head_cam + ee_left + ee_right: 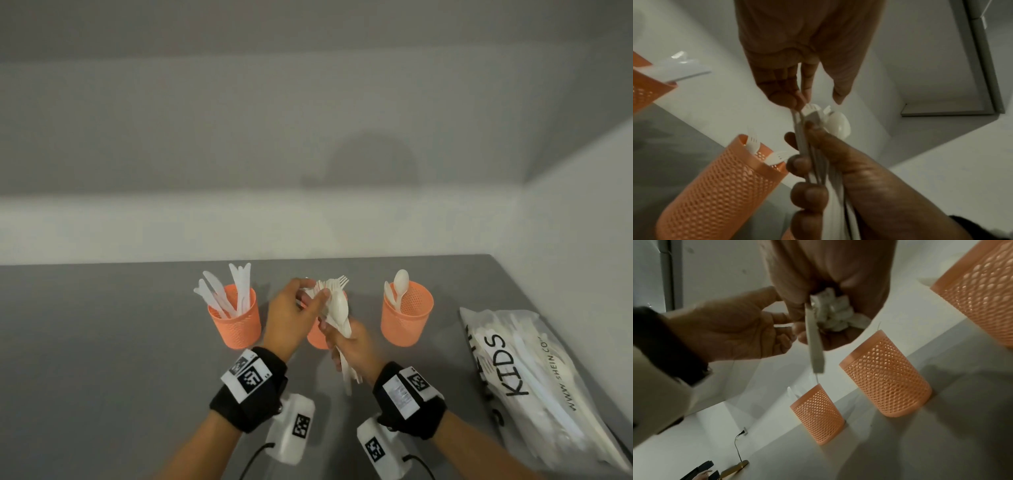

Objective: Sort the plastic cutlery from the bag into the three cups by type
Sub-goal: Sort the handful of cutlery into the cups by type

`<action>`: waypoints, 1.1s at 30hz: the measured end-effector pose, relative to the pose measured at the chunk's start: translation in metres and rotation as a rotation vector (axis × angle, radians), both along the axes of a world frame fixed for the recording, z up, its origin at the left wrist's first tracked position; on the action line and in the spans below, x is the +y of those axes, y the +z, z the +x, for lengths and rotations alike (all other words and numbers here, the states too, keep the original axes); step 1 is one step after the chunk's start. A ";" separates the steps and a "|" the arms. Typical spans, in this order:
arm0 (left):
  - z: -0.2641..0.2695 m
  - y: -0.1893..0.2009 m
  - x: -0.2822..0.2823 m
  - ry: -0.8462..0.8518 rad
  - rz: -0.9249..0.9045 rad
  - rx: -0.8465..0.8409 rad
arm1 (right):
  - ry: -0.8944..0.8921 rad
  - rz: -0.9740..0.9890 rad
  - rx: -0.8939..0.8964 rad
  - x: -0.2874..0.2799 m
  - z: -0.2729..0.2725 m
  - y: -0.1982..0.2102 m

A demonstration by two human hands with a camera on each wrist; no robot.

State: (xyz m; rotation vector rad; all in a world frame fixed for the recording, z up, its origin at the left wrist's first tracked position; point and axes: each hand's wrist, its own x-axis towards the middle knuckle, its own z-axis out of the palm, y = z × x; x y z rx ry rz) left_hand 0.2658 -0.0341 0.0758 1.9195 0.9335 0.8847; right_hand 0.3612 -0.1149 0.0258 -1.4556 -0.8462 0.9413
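Note:
Three orange mesh cups stand in a row: the left cup (234,317) holds knives, the middle cup (315,339) is half hidden behind my hands with forks in it (721,186), and the right cup (407,315) holds spoons. My right hand (337,339) grips a bundle of white cutlery (339,308) by the handles, just above the middle cup. My left hand (313,294) pinches one piece at the top of that bundle (809,108); which type it is I cannot tell. The printed plastic bag (534,383) of cutlery lies at the right.
The grey table (102,342) ends at a white wall behind the cups and another wall on the right. Two white camera units (291,428) hang under my wrists with cables trailing toward me.

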 end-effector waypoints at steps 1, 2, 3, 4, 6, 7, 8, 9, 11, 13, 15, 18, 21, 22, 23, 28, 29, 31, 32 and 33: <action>0.003 -0.001 -0.004 0.014 -0.010 0.016 | -0.003 -0.004 -0.028 0.000 -0.001 -0.001; 0.006 -0.003 -0.006 0.033 -0.028 0.033 | -0.004 -0.002 -0.050 -0.001 0.000 -0.003; 0.008 -0.004 -0.008 0.050 -0.052 0.046 | 0.003 0.011 -0.068 -0.002 0.000 -0.006; 0.010 -0.006 -0.009 0.062 -0.077 0.051 | 0.014 0.033 -0.084 -0.004 0.000 -0.006; 0.013 -0.006 -0.015 0.077 -0.118 0.053 | 0.035 0.084 -0.098 -0.008 -0.001 -0.002; 0.014 -0.007 -0.017 0.083 -0.133 0.060 | 0.040 0.104 -0.094 -0.010 -0.002 0.000; 0.016 -0.008 -0.019 0.085 -0.152 0.060 | 0.030 0.114 -0.080 -0.011 -0.003 0.002; 0.017 -0.009 -0.021 0.083 -0.185 0.043 | 0.006 0.116 -0.059 -0.011 -0.002 0.002; 0.017 -0.011 -0.022 0.081 -0.294 -0.042 | -0.053 0.114 0.004 -0.012 0.000 0.002; 0.017 -0.015 -0.019 0.093 -0.391 -0.125 | -0.063 0.110 0.093 -0.013 0.003 0.003; 0.015 -0.016 -0.018 0.094 -0.497 -0.245 | -0.056 0.115 0.173 -0.015 0.005 0.005; 0.010 -0.008 -0.015 0.132 -0.605 -0.460 | -0.091 0.078 0.235 -0.015 0.011 0.005; 0.006 0.000 -0.007 0.162 -0.535 -0.516 | -0.050 0.067 0.315 -0.016 0.016 0.003; 0.005 0.001 -0.004 0.140 -0.501 -0.493 | -0.010 0.071 0.348 -0.017 0.017 0.004; 0.004 0.000 -0.001 0.093 -0.474 -0.445 | 0.036 0.071 0.371 -0.019 0.017 0.006; 0.003 -0.004 -0.012 -0.427 -0.650 -0.186 | 0.340 -0.026 0.350 -0.023 0.010 0.012; 0.004 -0.003 -0.016 -0.474 -0.677 -0.171 | 0.395 -0.059 0.336 -0.023 0.010 0.013; 0.004 0.000 -0.021 -0.494 -0.691 -0.166 | 0.483 -0.137 0.303 -0.024 0.010 0.012; 0.005 0.002 -0.024 -0.480 -0.682 -0.157 | 0.510 -0.167 0.295 -0.025 0.011 0.011; 0.006 0.003 -0.026 -0.446 -0.646 -0.132 | 0.517 -0.188 0.285 -0.024 0.012 0.011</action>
